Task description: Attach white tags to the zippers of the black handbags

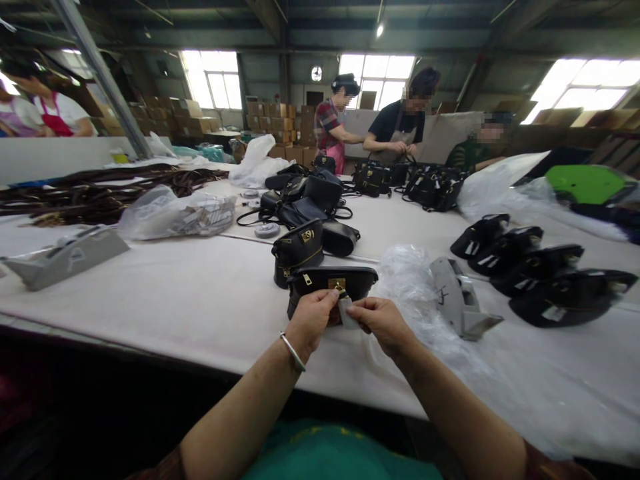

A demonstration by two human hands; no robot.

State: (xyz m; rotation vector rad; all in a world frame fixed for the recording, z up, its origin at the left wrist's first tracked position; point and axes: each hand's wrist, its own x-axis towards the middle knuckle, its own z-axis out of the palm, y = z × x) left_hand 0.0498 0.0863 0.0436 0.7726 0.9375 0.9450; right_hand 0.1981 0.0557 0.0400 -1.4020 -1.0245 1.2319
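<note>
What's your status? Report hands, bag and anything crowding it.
Left hand at gold clasp; right hand pinching white slip. Front black bag upright on table. Second bag close behind, clear plastic to the right.

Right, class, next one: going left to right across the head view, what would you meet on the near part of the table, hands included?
Grey device with a white mark, clear plastic bag, left hand, pale tag, right hand, second grey device, rightmost black bag.
</note>
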